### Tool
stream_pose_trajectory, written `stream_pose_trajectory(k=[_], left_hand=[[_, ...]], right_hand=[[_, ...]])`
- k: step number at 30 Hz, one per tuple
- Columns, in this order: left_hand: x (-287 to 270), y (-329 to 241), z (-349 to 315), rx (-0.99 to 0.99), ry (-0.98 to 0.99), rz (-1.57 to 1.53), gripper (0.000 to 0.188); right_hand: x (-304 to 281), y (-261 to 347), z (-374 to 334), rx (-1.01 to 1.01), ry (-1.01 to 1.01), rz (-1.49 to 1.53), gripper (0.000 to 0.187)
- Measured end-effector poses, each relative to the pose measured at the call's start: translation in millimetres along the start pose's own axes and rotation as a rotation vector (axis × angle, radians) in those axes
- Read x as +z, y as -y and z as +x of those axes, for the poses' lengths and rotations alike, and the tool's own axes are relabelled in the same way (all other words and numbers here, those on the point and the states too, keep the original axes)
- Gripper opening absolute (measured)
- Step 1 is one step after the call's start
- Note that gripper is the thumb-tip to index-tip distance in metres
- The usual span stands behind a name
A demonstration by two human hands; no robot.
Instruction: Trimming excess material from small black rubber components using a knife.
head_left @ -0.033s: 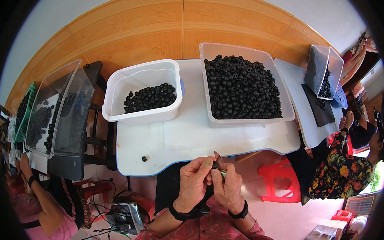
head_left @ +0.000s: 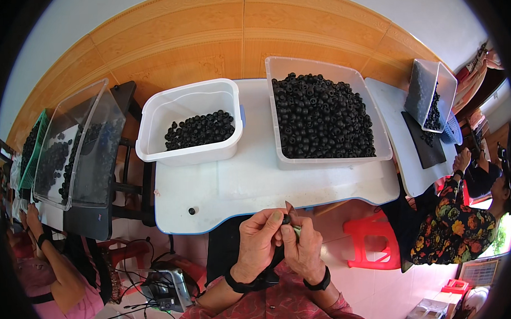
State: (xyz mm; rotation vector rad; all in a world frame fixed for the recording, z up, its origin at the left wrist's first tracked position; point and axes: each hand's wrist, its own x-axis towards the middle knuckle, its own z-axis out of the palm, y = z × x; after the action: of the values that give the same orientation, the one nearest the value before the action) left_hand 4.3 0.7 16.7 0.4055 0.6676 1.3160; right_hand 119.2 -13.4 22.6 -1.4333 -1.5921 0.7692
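Observation:
Just off the near edge of the white table (head_left: 239, 188), my two hands meet. My left hand (head_left: 256, 239) pinches a small black round piece (head_left: 286, 219) between thumb and fingers. My right hand (head_left: 305, 248) is closed on a small knife (head_left: 290, 206); its pointed blade sticks up beside the piece, and a bit of green handle shows between the fingers. A loose black round piece (head_left: 191, 211) lies on the table at the left. Beyond my hands stand a white tub (head_left: 147, 132), partly filled with such pieces, and a larger translucent bin (head_left: 334, 163) heaped with them.
At left, a clear bin (head_left: 70, 160) of black pieces stands on a dark table beside a green basket (head_left: 32, 145); a co-worker (head_left: 62, 278) sits there. At right are a tilted clear bin (head_left: 422, 92), a red stool (head_left: 371, 242) and another co-worker (head_left: 455, 225). Cables (head_left: 133, 276) trail below.

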Motion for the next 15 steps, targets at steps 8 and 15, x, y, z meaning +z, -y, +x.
stream_pose_trajectory(k=[8,15], left_hand=[[3.2,-0.2,-0.4,0.032,-0.025,0.048,0.022],[1.5,0.5,0.4,-0.048,-0.032,-0.063,0.023]], right_hand=[[0.5,-4.8,1.4,-0.144,-0.020,-0.199,0.020],[2.2,-2.6,1.8,-0.214,0.008,-0.230,0.016]])
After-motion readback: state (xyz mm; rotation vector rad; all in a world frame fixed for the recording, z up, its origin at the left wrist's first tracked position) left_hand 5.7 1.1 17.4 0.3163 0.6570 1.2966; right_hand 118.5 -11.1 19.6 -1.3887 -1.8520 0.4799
